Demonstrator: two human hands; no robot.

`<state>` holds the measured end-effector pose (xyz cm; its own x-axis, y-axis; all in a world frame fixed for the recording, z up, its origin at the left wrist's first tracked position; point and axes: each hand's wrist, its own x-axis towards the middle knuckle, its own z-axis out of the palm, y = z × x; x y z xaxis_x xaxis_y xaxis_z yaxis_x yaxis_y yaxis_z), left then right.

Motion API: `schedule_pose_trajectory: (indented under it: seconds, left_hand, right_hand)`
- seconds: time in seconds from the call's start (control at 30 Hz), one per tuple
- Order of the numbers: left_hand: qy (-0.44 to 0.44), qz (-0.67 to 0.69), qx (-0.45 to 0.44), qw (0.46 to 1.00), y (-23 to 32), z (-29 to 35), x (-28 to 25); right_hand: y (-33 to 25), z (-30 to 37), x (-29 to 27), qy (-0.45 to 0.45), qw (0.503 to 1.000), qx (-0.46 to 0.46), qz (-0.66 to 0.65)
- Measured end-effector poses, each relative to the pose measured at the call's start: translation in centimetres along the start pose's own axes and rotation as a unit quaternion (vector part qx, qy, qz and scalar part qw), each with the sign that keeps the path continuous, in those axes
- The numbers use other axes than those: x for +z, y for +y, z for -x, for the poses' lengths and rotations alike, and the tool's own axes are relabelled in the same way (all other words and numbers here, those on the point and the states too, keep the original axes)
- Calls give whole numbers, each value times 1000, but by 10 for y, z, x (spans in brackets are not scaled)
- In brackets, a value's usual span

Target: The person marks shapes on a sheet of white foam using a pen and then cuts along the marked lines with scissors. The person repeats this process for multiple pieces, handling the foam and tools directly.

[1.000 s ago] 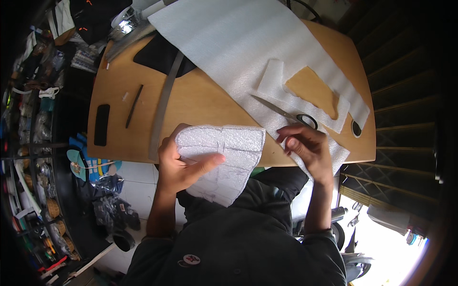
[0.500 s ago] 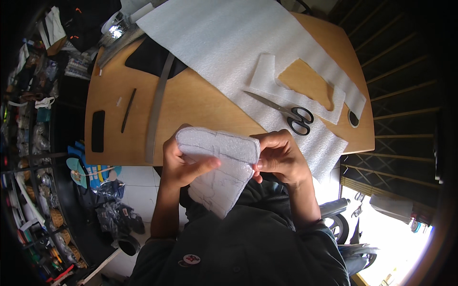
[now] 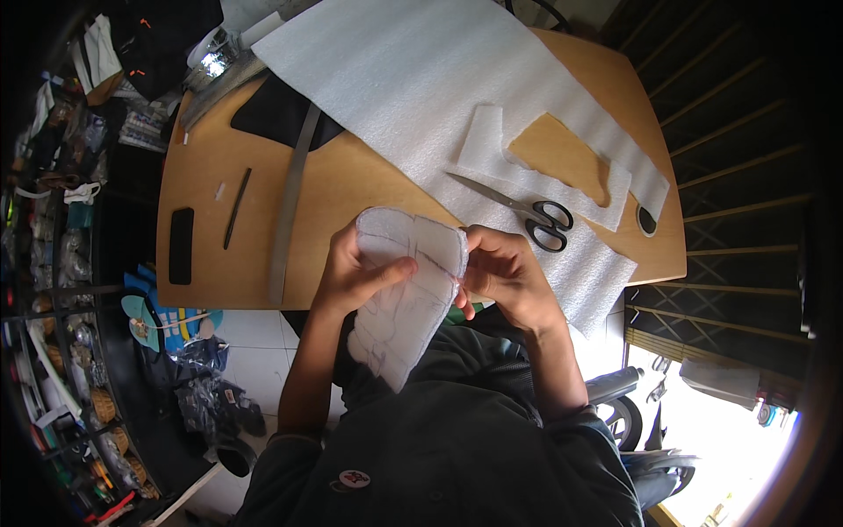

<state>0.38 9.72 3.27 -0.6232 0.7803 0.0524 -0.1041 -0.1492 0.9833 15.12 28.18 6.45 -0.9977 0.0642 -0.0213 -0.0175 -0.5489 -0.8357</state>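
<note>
Head view: you are holding a white foam piece [image 3: 399, 307] up in both hands, just off the near edge of the table [image 3: 233, 277] and partly over your lap. The step in hand appears to be handling and checking this piece along its right margin. Your left hand [image 3: 358, 277] is gripping its left side, the thumb lying across the upper face and the other fingers going out of sight behind. Your right hand [image 3: 509, 277] is pinching the right edge, thumb and fingertips drawn narrow on it; the exact contact is partly hidden.

In my judgement, the next move is calling for a light, steady left grip while the right fingertips are working that edge, since thin foam may crease or tear.

As to condition, the piece is showing a rounded far-left corner, a small notch in its far edge and a narrower near end, with an uneven lower-left outline. Dark lines are running near its border and across its face. It is tilting, the near tip pointing toward you. Scissors [image 3: 527, 209] are lying apart from it, to the right, on the foam sheet [image 3: 395, 88].
</note>
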Motion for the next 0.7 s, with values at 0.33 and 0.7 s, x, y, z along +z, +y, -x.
schedule_pose_trajectory:
  seconds: [0.33, 0.7]
  left_hand:
    - [58, -60, 39, 996, 7, 11, 2]
    - [350, 21, 37, 936, -4, 11, 1]
  right_hand:
    - [10, -9, -14, 76, 995, -14, 66]
    - [-24, 8, -137, 436, 770, -106, 454]
